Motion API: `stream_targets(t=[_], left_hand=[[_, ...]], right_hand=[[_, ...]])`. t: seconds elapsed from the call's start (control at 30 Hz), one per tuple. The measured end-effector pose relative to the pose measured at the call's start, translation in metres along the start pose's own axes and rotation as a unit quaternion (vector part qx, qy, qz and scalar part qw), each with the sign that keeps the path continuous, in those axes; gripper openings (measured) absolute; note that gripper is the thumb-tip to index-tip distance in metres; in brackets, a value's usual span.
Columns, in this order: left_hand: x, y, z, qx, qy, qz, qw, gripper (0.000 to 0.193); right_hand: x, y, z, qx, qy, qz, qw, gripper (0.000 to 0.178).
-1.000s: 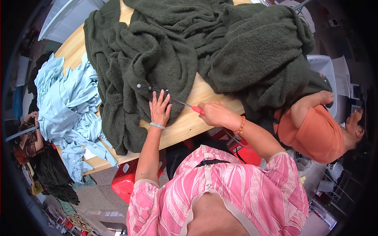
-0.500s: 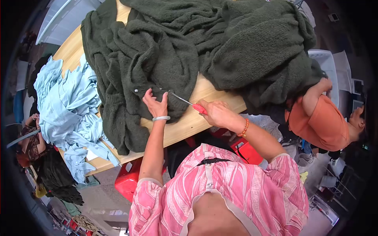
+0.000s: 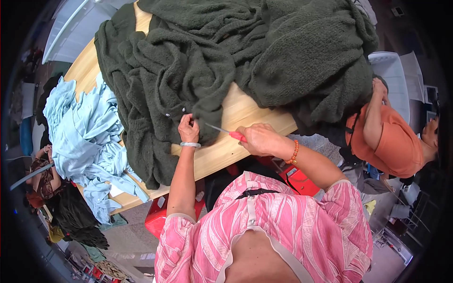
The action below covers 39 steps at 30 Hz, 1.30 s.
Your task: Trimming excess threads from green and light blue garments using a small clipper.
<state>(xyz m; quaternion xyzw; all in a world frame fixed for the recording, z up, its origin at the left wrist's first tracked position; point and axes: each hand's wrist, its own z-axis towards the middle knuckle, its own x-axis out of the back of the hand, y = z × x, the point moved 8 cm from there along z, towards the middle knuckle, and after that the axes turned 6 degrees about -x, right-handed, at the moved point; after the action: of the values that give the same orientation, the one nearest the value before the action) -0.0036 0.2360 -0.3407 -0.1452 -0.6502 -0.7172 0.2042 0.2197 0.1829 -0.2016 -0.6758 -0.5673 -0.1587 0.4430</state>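
Observation:
Dark green fleecy fabric (image 3: 188, 70) lies in folds over the table. Near its front edge two small shiny round studs, perhaps buttons (image 3: 167, 114), show on the cloth. My left hand (image 3: 188, 128), with a pale bangle at the wrist, has its fingers closed on the fabric just below the studs. In my right hand (image 3: 258, 138) is a red-handled tool with a thin metal shaft (image 3: 218, 128). Its shaft points left toward the cloth beside my left hand. The exact kind of the tool cannot be made out.
Light blue cloth (image 3: 82, 137) is heaped at the table's left. A wooden tabletop (image 3: 264, 120) shows between the fabrics. At the right, a person in orange (image 3: 394, 141) reaches to the green pile, near a white bin (image 3: 394, 70). Red stools (image 3: 302, 181) stand under the table edge.
My left fingers, spread before, are now closed on the green cloth. The fabric has bunched up and a second stud shows more plainly. The tool's tip has dropped slightly lower.

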Motion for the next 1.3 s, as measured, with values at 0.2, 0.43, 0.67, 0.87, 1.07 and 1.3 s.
stream_targets(t=[0.2, 0.43, 0.67, 0.87, 1.07, 1.3], left_hand=[[-0.004, 0.013, 0.001, -0.004, -0.021, 0.082, 0.996, 0.057], [-0.015, 0.006, 0.019, 0.021, -0.085, 0.158, 0.984, 0.072], [-0.006, 0.005, 0.028, 0.032, -0.035, 0.019, 0.999, 0.028], [-0.023, 0.097, 0.003, -0.12, -0.003, 0.218, 0.969, 0.078], [-0.085, 0.094, 0.012, -0.12, -0.192, 0.327, 0.917, 0.068], [0.025, 0.068, 0.111, 0.144, 0.098, -0.283, 0.943, 0.037]], right_hand=[[0.0, 0.005, 0.0, -0.011, -0.008, 0.014, 1.0, 0.031], [0.014, -0.011, 0.006, 0.024, 0.047, 0.05, 0.997, 0.022], [0.002, -0.001, 0.003, 0.027, -0.013, -0.006, 1.0, 0.023], [0.014, 0.059, -0.022, -0.05, 0.125, 0.184, 0.974, 0.034], [0.018, 0.087, -0.046, -0.127, 0.154, 0.167, 0.966, 0.037], [0.031, 0.093, -0.057, -0.122, 0.229, 0.173, 0.95, 0.037]])
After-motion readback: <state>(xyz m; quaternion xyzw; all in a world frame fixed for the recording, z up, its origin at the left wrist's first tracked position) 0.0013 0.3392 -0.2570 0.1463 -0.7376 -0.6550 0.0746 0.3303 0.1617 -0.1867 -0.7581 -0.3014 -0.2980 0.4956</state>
